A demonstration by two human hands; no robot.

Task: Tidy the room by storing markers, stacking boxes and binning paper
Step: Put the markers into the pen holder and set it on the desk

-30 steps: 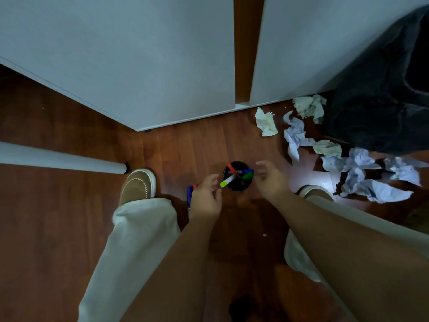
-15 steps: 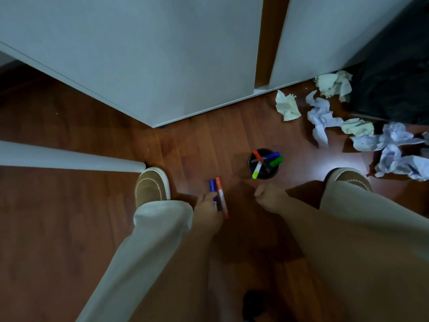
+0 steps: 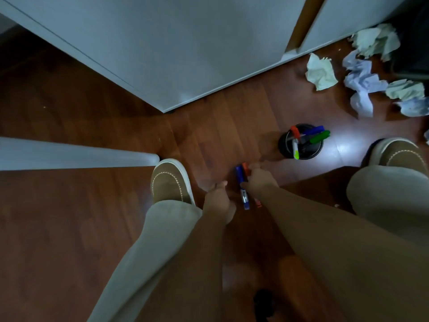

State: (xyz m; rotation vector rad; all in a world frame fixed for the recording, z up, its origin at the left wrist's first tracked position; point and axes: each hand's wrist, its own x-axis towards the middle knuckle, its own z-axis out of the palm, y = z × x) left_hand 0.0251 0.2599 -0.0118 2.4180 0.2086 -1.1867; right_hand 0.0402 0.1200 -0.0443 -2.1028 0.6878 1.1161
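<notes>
Two markers (image 3: 243, 189) on the floor (image 3: 69, 228) between my shoes, my right hand (image 3: 258, 180) on them, marker cup (image 3: 300, 141) just beyond, crumpled papers (image 3: 362, 82) far right by the cabinet (image 3: 185, 43)

Bare floor (image 3: 220, 126) lies open left of and behind the cup (image 3: 300, 145), up to the cabinet (image 3: 176, 54). Right of the cup a shoe (image 3: 397, 154) crowds close. Behind and right, crumpled papers (image 3: 362, 84) litter the floor. Markers (image 3: 242, 182) lie near its front left.
</notes>
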